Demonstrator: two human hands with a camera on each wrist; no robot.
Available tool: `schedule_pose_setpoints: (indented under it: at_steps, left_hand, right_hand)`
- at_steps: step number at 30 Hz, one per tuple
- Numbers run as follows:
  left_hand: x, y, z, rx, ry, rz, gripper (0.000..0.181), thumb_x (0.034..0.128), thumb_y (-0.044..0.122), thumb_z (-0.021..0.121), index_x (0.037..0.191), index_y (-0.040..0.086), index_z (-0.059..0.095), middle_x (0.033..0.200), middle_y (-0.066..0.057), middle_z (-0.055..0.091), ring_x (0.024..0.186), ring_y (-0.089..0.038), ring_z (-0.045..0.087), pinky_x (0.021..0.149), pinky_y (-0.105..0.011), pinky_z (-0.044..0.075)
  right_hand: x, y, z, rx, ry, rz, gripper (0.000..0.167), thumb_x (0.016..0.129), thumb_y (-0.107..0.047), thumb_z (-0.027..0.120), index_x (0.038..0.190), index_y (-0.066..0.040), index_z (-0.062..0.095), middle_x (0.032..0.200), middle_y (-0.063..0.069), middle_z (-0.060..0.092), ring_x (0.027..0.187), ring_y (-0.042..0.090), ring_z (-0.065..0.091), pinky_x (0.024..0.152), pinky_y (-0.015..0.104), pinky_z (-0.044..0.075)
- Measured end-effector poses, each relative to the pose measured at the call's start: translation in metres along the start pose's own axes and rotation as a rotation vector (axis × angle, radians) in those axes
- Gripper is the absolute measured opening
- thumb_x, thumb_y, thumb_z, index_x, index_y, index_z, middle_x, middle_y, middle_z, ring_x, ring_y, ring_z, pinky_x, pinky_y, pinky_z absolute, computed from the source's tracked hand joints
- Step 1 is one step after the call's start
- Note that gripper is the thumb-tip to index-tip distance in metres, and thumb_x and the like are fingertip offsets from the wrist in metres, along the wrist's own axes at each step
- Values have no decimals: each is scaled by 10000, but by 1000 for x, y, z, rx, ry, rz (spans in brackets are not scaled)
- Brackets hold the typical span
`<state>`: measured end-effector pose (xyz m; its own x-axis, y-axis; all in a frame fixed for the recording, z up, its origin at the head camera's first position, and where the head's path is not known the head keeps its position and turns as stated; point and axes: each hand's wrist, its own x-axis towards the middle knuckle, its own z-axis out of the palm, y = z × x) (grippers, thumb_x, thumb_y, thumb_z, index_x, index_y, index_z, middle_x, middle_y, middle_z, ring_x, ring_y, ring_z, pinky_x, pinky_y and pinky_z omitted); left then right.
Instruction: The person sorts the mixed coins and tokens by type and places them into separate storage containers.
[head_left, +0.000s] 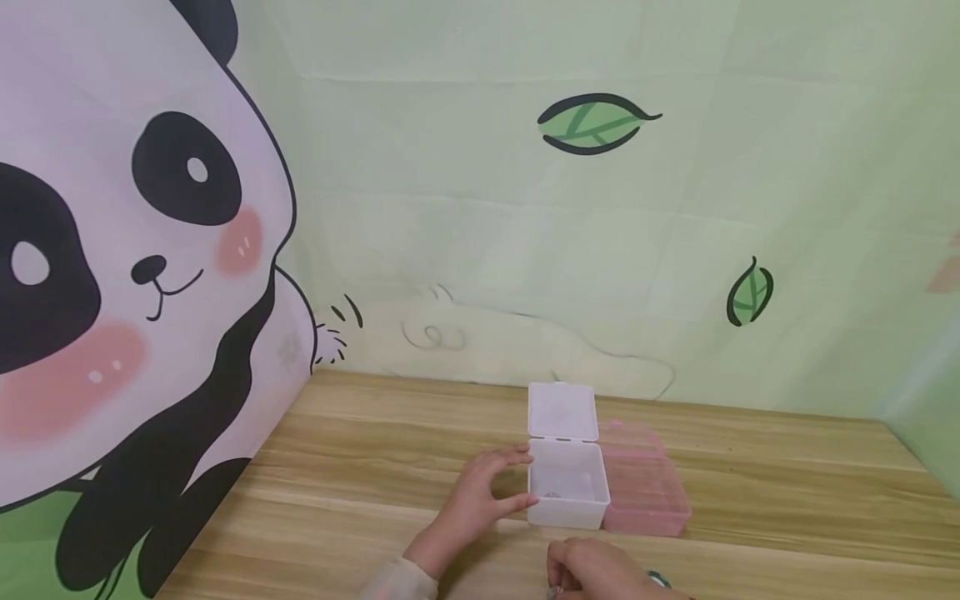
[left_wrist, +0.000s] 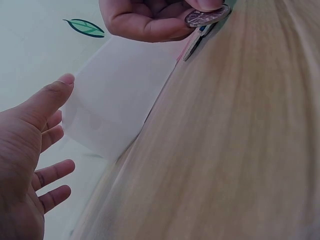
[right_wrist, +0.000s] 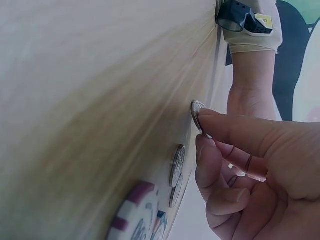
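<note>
A white box [head_left: 567, 510] stands with its hinged lid [head_left: 562, 411] raised, and a coin [head_left: 552, 496] lies inside it. My left hand [head_left: 480, 490] is at the box's left side, thumb and fingers spread and touching or close to its wall. In the left wrist view that hand's fingers [left_wrist: 56, 172] look loosely extended. In front of the box, my right hand [head_left: 600, 571] pinches a silver coin [right_wrist: 197, 116] between thumb and finger. Below it, in the right wrist view, two more coins [right_wrist: 177, 165] lie on the wooden table.
A pink translucent box [head_left: 647, 492] adjoins the white box on the right. Poker chips lie near the right hand, one white and maroon [right_wrist: 135, 215], another with blue [right_wrist: 160, 225]. Behind the table [head_left: 375, 417] hangs a green cloth [head_left: 450, 167] with a panda print.
</note>
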<state>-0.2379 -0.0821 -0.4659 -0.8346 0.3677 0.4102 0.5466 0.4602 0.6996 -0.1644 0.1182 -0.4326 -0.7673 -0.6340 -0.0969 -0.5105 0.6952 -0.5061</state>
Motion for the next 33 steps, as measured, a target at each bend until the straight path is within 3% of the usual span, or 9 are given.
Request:
schedule_pose_setpoints:
  at_steps: [7, 17, 23, 33]
  left_hand:
    - [0, 1, 0, 1, 1, 6, 462, 782, 301, 778, 1189, 125, 651, 1371, 19, 586, 1241, -247, 548, 1060, -482, 393]
    - [1, 0, 0, 2, 2, 13, 459, 782, 310, 777, 1188, 136, 653, 1367, 19, 589, 1239, -239, 554, 1056, -478, 401]
    - [1, 0, -2, 3, 11, 19, 451, 778, 285, 784, 1183, 135, 657, 1360, 9, 595, 1238, -239, 556, 1053, -473, 406]
    - [1, 0, 0, -2, 7, 25, 454, 781, 295, 781, 1191, 144, 654, 1358, 20, 596, 1235, -229, 556, 1058, -469, 398]
  right_hand:
    - [-1, 0, -1, 46, -7, -4, 149, 849, -193, 702, 759, -185, 583, 630, -166, 514, 577, -57, 442, 547, 158, 396]
    - [-3, -2, -9, -30, 55, -94, 124, 781, -93, 691, 757, -178, 604, 663, -173, 569, 621, -88, 458, 572, 132, 405]
    - [-4, -4, -17, -19, 109, -141, 143, 788, -65, 692, 761, -178, 609, 706, -167, 593, 650, -80, 469, 573, 132, 420]
    - [-4, -5, -34, 32, 130, -147, 155, 836, -50, 681, 790, -151, 573, 735, -131, 599, 690, -84, 473, 602, 148, 443]
